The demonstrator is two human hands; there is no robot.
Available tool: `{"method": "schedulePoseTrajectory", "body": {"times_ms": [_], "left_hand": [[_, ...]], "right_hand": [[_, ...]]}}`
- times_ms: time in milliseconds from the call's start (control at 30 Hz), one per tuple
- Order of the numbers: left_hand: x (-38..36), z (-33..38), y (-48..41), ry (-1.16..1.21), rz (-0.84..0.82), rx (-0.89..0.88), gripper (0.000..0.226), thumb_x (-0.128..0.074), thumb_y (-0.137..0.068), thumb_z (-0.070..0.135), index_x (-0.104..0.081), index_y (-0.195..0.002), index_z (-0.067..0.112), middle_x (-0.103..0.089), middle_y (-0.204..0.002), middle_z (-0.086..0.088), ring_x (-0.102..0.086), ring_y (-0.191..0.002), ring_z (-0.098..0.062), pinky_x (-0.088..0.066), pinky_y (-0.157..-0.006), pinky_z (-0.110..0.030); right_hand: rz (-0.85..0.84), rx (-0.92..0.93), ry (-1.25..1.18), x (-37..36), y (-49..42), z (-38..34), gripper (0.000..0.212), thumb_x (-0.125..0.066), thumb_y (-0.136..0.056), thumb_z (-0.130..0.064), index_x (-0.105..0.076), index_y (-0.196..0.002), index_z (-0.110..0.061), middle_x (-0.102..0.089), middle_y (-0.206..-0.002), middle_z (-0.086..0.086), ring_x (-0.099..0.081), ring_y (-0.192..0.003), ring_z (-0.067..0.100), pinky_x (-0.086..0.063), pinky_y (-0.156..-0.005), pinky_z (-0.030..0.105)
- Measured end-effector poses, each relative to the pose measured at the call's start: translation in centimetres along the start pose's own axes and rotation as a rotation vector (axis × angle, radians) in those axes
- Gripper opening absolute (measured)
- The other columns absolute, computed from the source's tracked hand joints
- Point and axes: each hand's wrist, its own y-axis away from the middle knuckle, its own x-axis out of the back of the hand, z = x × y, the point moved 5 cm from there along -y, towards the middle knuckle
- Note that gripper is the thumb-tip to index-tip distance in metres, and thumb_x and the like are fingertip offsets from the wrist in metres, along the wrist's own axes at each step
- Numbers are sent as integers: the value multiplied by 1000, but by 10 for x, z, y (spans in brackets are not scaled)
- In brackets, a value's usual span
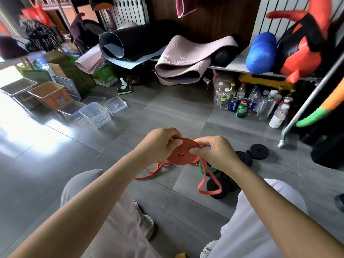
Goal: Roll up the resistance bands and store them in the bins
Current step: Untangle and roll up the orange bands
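Floor tiled grey; our left hand and right hand pinch orange band coil; loose tail hangs under right; bins well apart front-left, left hand nearer.

- orange band: rubbery, matt, smooth face
- black bands: same rubber look, matt
- clear bins: transparent plastic, glossy
- floor: grey tile, smooth, satin; strong glare at left
- pink mat: foam-like, fine ribbing, matt
- black mat: matt, smooth outer face
- cans: metal, glossy print
- bottles: clear plastic
- rack pole: bare metal, dull sheen
- blue ball: rough, pebbled skin
- trousers: pale cloth, matt
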Motion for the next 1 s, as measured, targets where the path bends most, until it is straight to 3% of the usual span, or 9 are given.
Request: {"method": "schedulePoseTrajectory", "body": {"times_ms": [133,300,433,500,600,767,833,933,1000], "left_hand": [[-7,5,1,-55,-105,-13,22,-60,-87,29,-63,-108,21,-68,-102,2,-63,-93,-21,-49,-81,-33],[-6,4,-6,-18,-79,7,21,-65,-85,19,-71,-104,22,-70,-96,6,-58,-82,-9,-40,-71,-19],[4,-7,-5,250,30,110,15,-68,-82,10,-73,-96,14,-63,-68,20,-58,-57,5,-41,-55,-8],[6,-14,-2,404,88,179,15,-67,-83,7,-72,-91,18,-61,-56,20,-57,-47,-1,-40,-44,-9],[8,-21,3,594,171,256,20,-66,-84,3,-70,-88,22,-65,-67,13,-64,-59,-11,-56,-51,-23],[-2,-26,11,995,149,346,13,-60,-88,1,-67,-96,8,-66,-79,1,-67,-70,-8,-57,-53,-29],[-3,-25,11,910,106,331,12,-58,-89,2,-66,-96,9,-63,-83,-3,-63,-75,-14,-60,-61,-34],[5,-17,5,420,39,161,21,-64,-87,10,-62,-107,6,-62,-83,3,-63,-77,-10,-54,-69,-27],[10,-10,2,121,9,84,38,-69,-83,21,-58,-120,16,-64,-98,7,-64,-92,-13,-50,-78,-28]], "right_hand": [[-28,20,66,-1,1,-1,15,-76,-78,-19,-76,-91,-26,-69,-72,-21,-63,-69,-8,-43,-60,5],[-32,-12,-59,4,4,-1,22,-79,-73,-17,-73,-80,-37,-72,-72,-17,-68,-71,1,-50,-65,10],[20,-55,-220,8,10,12,23,-77,-73,-3,-75,-88,-21,-74,-72,-8,-68,-65,3,-51,-60,12],[39,-60,-293,6,12,15,26,-75,-73,3,-74,-91,-16,-74,-74,-4,-67,-65,3,-53,-62,14],[74,-58,-430,4,12,17,29,-70,-74,9,-72,-85,-18,-74,-72,-5,-69,-66,7,-54,-65,16],[136,-72,-558,8,6,10,30,-65,-76,13,-69,-96,-10,-72,-67,-10,-68,-63,2,-51,-62,12],[108,-67,-510,9,5,5,35,-64,-77,13,-65,-106,-7,-71,-65,-11,-67,-61,0,-51,-61,11],[83,-73,-427,13,5,0,33,-66,-77,11,-65,-105,-8,-71,-75,-2,-66,-60,-2,-51,-60,10],[77,-82,-356,15,3,-2,30,-69,-76,8,-68,-102,-7,-70,-84,3,-65,-61,-3,-52,-64,11]]}}
